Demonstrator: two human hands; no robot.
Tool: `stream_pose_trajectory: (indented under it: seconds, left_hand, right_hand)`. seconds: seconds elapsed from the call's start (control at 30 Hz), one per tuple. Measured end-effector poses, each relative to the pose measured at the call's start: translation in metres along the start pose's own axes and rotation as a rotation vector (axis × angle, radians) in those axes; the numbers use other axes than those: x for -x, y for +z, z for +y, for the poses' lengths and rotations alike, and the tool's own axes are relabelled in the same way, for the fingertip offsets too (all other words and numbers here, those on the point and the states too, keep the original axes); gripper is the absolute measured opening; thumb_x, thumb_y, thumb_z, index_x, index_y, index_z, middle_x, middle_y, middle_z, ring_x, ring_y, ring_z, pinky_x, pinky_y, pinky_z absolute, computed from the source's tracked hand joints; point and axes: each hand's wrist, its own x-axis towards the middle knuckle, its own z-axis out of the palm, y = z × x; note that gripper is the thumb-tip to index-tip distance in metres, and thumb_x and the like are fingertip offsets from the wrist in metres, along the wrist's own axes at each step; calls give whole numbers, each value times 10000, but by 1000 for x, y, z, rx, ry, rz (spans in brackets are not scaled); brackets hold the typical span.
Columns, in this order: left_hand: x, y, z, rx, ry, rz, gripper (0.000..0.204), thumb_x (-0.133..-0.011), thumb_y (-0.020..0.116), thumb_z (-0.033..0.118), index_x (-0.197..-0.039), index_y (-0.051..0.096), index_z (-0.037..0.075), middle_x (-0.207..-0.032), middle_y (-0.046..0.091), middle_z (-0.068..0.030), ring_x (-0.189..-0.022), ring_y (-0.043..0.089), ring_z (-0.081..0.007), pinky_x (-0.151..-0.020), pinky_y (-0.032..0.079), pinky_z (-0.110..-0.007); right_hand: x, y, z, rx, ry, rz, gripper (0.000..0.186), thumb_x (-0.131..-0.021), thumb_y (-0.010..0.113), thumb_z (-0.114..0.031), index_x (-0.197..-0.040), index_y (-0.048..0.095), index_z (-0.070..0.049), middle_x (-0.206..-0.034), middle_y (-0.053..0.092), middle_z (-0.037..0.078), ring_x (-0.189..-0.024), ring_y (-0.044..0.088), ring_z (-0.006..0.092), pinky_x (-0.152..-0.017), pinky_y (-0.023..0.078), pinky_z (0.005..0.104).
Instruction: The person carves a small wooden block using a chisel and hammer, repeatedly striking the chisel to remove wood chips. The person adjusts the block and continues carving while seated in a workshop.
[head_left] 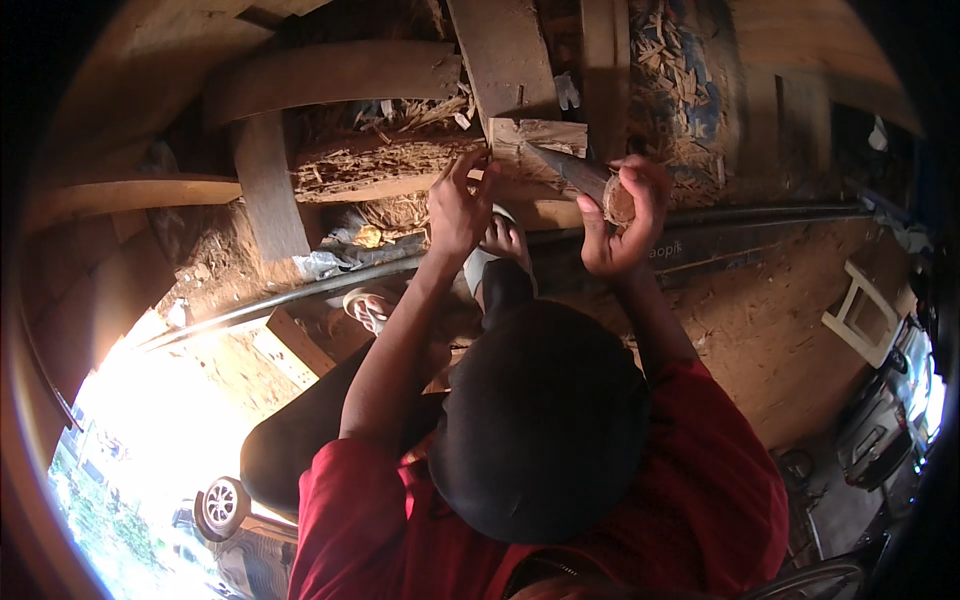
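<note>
A short, pale wooden block (510, 135) with rough, splintered patches lies on the timber in front of me. My left hand (460, 208) is at its left edge, fingers bent and fingertips gripping the side. In my right hand (632, 215) is a dark tapered tool with a round wooden end (574, 170). Its narrow tip points left and rests on or just over the block's face; contact cannot be made out. The fingers and thumb wrap around the thick end, hiding part of it. Whether the tool is a chisel is unclear.
A rough, chipped timber (385, 170) lies to the left, with a curved board (335, 82) beyond it. Wood chips (672, 70) are scattered at the far right. My sandalled foot (503, 238) is close below the block. A small wooden frame (866, 313) stands at right.
</note>
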Motion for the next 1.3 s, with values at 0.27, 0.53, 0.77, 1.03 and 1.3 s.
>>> stream_pose_trajectory:
  seconds: [0.27,0.53,0.77,1.03,1.3]
  left_hand:
    - [0,-2,2,12,-67,-32,343,-1005,717,307,-1235,729,52,-1073,765,-183,-936,759,-352,-829,586,-434]
    - [0,-1,-1,8,-61,-25,342,-1000,717,310,-1223,736,51,-1073,756,-210,-965,753,-377,-854,580,-442]
    - [-1,0,-1,0,-65,-14,342,-999,719,322,-1212,744,56,-1077,758,-218,-956,755,-375,-841,582,-442]
    - [0,-2,2,-12,-51,-23,344,-1005,713,321,-1227,736,59,-1091,764,-203,-936,760,-359,-833,586,-432]
    - [0,-3,4,-6,-74,-33,352,-1006,714,326,-1228,732,54,-1093,764,-203,-955,756,-364,-848,580,-434]
  right_hand:
    - [15,-4,-3,15,1,7,562,-907,771,-107,-1384,485,-30,-1271,563,228,-1133,579,354,-994,477,481]
    - [19,-6,-7,2,50,-16,549,-896,785,-90,-1364,499,-65,-1262,561,214,-1115,583,346,-968,482,466]
    - [19,-6,-14,-4,-10,-55,547,-850,825,-55,-1307,525,-69,-1259,563,205,-1106,587,354,-951,489,474]
    - [13,-8,-11,101,12,15,551,-863,815,-62,-1334,529,-76,-1279,557,205,-1140,581,355,-971,488,464]
    - [10,-7,-8,60,-4,44,568,-854,822,-61,-1338,527,-83,-1262,566,193,-1155,575,338,-980,484,446]
